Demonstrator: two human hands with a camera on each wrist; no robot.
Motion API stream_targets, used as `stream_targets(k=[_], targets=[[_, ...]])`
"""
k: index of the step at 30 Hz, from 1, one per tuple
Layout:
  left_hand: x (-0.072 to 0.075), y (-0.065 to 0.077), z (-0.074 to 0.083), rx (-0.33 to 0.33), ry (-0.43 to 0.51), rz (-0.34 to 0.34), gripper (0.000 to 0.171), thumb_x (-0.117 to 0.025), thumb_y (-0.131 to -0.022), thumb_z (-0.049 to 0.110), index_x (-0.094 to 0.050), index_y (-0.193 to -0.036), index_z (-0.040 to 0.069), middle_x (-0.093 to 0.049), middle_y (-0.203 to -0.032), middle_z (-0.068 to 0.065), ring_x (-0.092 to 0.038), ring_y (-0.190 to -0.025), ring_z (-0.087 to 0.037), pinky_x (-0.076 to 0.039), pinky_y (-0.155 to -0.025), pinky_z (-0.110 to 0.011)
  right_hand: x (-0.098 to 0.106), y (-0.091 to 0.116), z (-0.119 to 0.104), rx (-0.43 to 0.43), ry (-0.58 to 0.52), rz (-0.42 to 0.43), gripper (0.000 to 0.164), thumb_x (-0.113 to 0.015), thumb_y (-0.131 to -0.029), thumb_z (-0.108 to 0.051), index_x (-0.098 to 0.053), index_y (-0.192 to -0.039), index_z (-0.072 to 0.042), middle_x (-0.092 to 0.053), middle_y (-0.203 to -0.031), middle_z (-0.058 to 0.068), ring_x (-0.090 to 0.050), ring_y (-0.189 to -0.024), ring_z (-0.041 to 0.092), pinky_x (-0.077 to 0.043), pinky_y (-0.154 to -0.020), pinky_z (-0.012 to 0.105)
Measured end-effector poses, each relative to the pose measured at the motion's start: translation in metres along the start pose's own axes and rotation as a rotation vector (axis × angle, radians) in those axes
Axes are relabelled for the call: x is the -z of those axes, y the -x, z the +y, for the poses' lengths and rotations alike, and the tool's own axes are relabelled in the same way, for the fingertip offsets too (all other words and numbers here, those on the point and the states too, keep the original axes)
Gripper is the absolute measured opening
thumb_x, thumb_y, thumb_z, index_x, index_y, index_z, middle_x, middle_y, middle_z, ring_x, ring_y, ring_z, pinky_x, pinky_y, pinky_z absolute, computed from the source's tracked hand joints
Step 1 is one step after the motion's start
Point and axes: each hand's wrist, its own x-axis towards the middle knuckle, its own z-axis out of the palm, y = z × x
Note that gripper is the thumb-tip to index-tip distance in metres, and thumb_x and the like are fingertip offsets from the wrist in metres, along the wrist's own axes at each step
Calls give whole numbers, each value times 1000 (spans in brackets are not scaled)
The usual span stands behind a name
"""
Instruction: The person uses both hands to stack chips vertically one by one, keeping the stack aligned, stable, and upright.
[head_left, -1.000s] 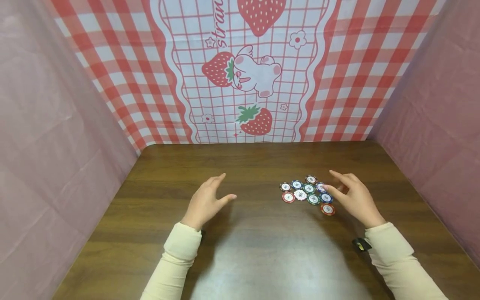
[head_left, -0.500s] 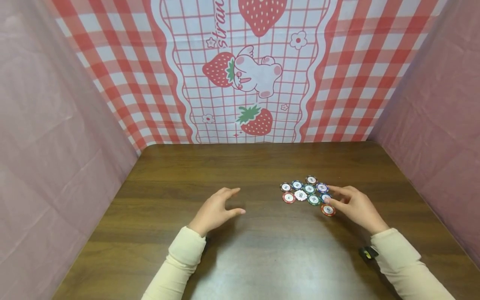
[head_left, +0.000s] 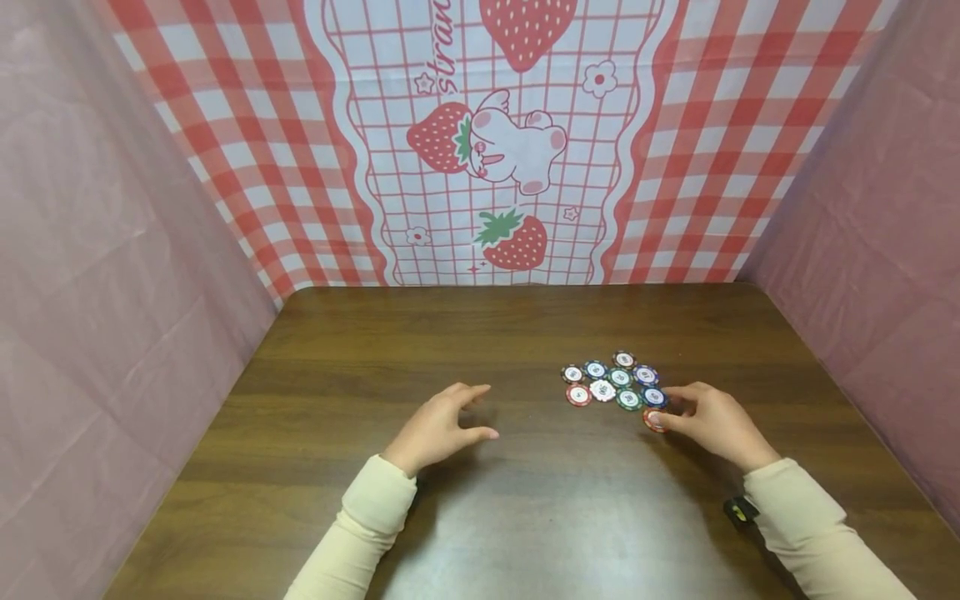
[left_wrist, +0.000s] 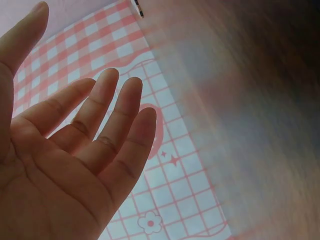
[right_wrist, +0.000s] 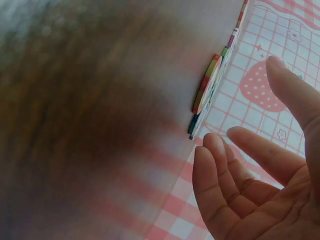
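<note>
Several poker chips lie flat in a cluster right of the table's middle. My right hand is at the cluster's right side, fingers spread and gently bent with nothing between them. In the head view its thumb overlaps the orange-red chip, and its fingertips come close to a dark blue chip. Further left lie a green chip, a white chip and a red chip. The right wrist view shows the orange-red chip edge-on, apart from the thumb. My left hand hovers left of the chips, relaxed and holding nothing.
The brown wooden table ends at a red-and-white checked backdrop with strawberry prints. Pale pink curtains stand along both sides. A dark band sits at the right sleeve's cuff.
My right hand has drawn toward the near side, its thumb shifting from the purple-blue chip past the dark blue one to the orange-red one. My left hand has moved right and nearer. The chips look unmoved.
</note>
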Motion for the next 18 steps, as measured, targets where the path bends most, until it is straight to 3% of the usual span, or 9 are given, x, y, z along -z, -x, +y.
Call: stream_targets(k=[8,14,18], targets=[[-2,0,3,-33,4,-7,70,-71,-75,45,-46,-134,16,-57,-116,-4,-57,-105,-19,-46,-86,-37,1,0,-1,-38,24,-64,60,-72,-72,-48,-67,-104,3,-66,-88,11,-53,-72,16,-44,-63,34],[-4,0,3,-56,0,-23,67,-71,-75,45,-50,-131,15,-60,-110,-3,-58,-103,-18,-46,-85,-35,-1,-2,1,7,35,-94,44,-76,-70,-36,-71,-97,-2,-67,-82,4,-52,-71,14,-42,-62,31],[-4,0,4,-86,-7,-46,63,-71,-75,44,-54,-127,13,-61,-106,-2,-59,-99,-16,-47,-83,-32,-3,-4,1,29,41,-114,29,-78,-69,-30,-73,-86,-8,-61,-71,-4,-44,-63,11,-36,-57,27]])
